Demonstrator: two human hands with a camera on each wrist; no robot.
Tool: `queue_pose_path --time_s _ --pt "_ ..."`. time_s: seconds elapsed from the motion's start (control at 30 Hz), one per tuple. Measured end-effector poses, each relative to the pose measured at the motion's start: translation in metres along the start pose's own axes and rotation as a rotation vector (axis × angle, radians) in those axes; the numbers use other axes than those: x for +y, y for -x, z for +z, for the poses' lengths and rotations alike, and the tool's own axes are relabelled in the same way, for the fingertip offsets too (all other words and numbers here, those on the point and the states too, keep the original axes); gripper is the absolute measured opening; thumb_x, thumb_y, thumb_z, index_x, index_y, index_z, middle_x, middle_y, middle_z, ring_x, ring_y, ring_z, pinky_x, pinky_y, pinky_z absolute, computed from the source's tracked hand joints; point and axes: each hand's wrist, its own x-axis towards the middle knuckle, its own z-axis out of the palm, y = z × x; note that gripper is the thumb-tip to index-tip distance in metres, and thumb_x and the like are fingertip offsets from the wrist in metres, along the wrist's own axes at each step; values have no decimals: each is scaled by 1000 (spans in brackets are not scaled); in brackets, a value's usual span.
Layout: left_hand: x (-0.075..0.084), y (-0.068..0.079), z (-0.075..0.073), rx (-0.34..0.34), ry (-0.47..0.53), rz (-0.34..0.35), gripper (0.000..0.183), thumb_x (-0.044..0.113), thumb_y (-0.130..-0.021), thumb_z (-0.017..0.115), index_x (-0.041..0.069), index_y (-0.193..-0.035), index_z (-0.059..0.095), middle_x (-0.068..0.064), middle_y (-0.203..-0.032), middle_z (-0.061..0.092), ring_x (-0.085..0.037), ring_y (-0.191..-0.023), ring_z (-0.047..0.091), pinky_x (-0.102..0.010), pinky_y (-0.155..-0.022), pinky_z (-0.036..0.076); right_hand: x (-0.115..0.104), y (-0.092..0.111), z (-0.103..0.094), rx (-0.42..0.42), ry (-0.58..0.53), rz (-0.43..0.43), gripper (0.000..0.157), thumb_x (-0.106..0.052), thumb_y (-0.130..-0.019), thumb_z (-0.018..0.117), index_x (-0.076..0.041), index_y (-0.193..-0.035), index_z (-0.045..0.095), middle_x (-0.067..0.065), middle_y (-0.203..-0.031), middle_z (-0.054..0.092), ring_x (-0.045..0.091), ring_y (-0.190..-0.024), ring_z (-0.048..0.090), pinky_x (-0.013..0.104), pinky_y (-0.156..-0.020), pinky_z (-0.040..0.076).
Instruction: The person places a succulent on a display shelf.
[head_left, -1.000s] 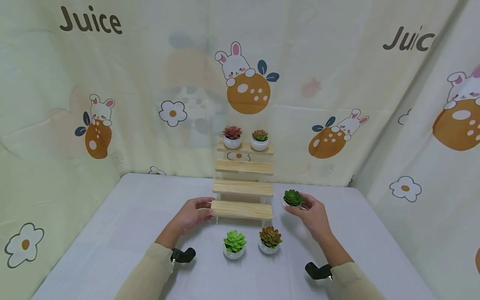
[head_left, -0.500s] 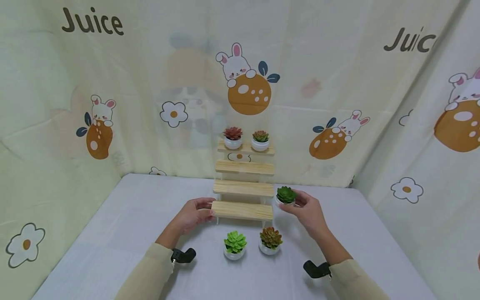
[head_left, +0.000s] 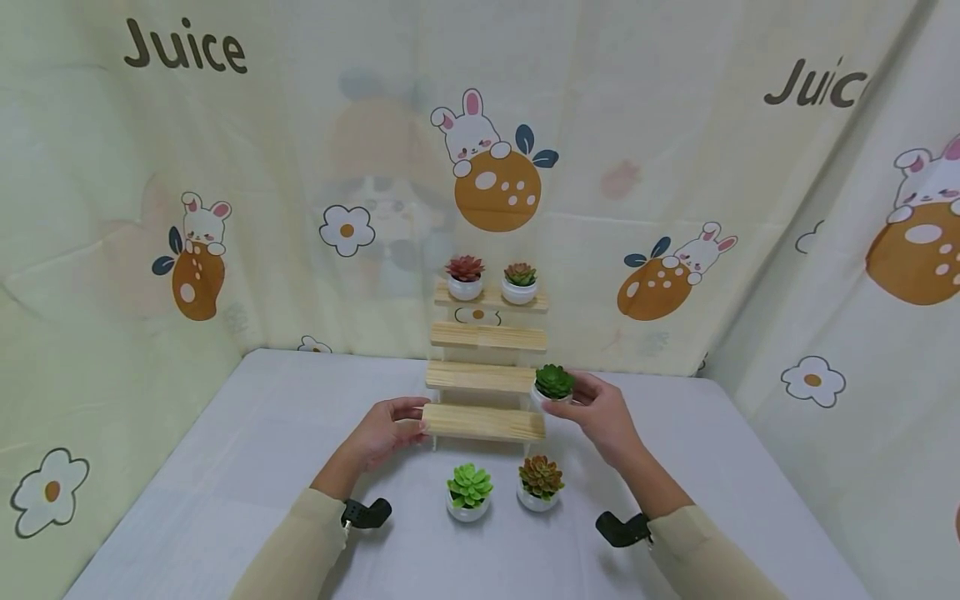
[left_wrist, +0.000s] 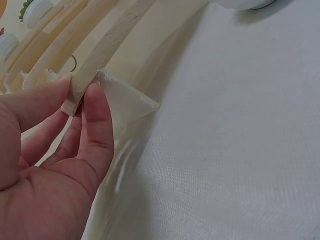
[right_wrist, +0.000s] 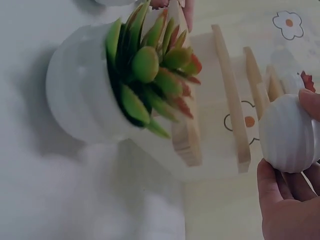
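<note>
A stepped wooden display stand (head_left: 483, 422) with clear side supports is at the middle of the table. My left hand (head_left: 386, 433) pinches the left end of its lowest board; the left wrist view shows thumb and fingers on that board end (left_wrist: 80, 95). My right hand (head_left: 606, 417) grips a dark green potted succulent (head_left: 555, 381) by its white pot (right_wrist: 287, 132), at the right end of the second board from the bottom. Whether the pot touches that board I cannot tell. A bright green potted succulent (head_left: 470, 487) and a brownish one (head_left: 541, 479) stand in front of the stand.
On the top board sit a red potted succulent (head_left: 465, 275) and a green-and-red one (head_left: 520, 282). A white cloth covers the table (head_left: 247, 467). Behind it hangs a printed curtain (head_left: 300, 142), close to the back of the stand.
My right hand has moved left and slightly up with the dark green succulent, from beside the stand to the second board's right end. My left hand has stayed on the lowest board.
</note>
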Motion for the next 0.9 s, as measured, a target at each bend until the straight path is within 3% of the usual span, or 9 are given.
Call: queue_pose_path --time_s 0.2,0.57,0.9 --pt "1 1 0 1 0 -4 51 -6 -95 64 -4 -145 52 -21 -129 60 -18 -96 68 -28 -83 62 -9 -3 8 -24 -25 -24 75 -25 -83 87 -6 -148 52 17 -143 60 28 -131 60 19 -96 55" --pt "0 -1 -1 -3 -10 -13 52 -5 -95 65 -1 -145 52 -22 -133 59 -18 -100 68 -30 -87 62 -22 -12 22 -43 -43 -27 73 -21 -83 86 -8 -147 54 16 -144 60 29 -130 61 26 -99 57" --pt "2 0 1 -4 1 -5 51 -7 -95 64 -4 -145 52 -22 -130 59 -18 -99 68 -32 -89 62 -28 -19 31 -62 -82 -29 71 -19 -83 87 -9 -146 55 15 -143 61 24 -125 64 23 -95 58"
